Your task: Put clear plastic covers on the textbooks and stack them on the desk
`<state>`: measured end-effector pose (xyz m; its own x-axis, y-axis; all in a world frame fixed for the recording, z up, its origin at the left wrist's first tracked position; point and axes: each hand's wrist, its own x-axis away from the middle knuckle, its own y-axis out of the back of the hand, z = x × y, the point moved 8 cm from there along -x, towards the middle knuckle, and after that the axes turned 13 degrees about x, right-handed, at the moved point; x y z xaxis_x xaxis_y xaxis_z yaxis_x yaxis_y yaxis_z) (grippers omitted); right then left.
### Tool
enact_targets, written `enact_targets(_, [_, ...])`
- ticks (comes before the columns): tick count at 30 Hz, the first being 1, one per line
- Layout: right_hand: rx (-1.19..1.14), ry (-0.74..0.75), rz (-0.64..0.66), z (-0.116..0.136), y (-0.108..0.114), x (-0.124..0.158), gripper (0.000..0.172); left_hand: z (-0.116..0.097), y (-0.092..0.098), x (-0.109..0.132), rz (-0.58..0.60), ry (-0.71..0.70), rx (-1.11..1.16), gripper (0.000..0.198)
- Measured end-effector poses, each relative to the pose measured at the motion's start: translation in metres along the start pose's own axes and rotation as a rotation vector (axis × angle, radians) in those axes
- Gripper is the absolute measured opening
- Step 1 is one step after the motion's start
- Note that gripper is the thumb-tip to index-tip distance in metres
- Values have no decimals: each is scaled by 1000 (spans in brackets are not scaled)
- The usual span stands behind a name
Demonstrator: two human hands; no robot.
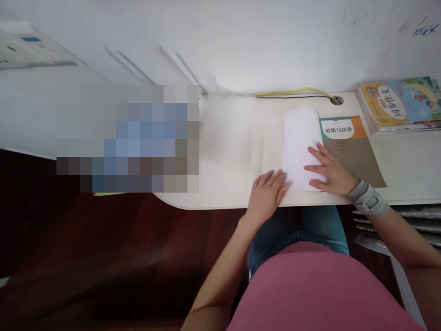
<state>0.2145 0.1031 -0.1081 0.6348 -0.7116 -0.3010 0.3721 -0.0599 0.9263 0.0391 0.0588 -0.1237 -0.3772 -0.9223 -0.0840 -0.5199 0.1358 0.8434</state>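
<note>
A folded white sheet of paper (299,149) lies on the pale desk (237,151), partly over a school textbook (349,147) with a green, orange and brown cover titled 道德与法治. My right hand (327,170) lies flat, fingers spread, across the sheet's lower right part, its heel over the book. My left hand (266,192) touches the sheet's lower left edge with its fingers. A grey brace (368,198) wraps my right wrist.
A stack of picture-covered books (399,103) sits at the desk's back right corner. A yellow cable (292,92) runs along the back edge to a round grommet hole (336,100). The desk's rounded front edge overhangs a dark wood floor. A pixelated patch (127,138) hides the left area.
</note>
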Motion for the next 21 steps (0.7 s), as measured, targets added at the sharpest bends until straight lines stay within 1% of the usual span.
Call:
enact_targets(4, [49, 38, 0, 0, -1, 0, 37, 16, 1, -9, -31, 61, -82, 52])
enact_targets(7, [90, 78, 35, 5, -3, 0, 42, 20, 0, -11, -48, 91, -87, 55])
enact_targets(9, [99, 105, 49, 9, -3, 1, 46, 18, 1, -12, -65, 88, -101, 59])
enact_targets(11, [86, 116, 38, 12, 1, 0, 46, 12, -1, -12, -45, 40, -130, 59])
enact_targets(14, [54, 40, -17, 5, 9, -8, 40, 4, -4, -10, 6, -33, -164, 51])
enact_targets(17, [100, -75, -50, -13, 14, -36, 41, 3, -3, -9, 6, -50, -171, 48])
enact_targets(21, [245, -168, 7, -40, 9, -102, 51, 1, -1, -9, -10, -69, -179, 47])
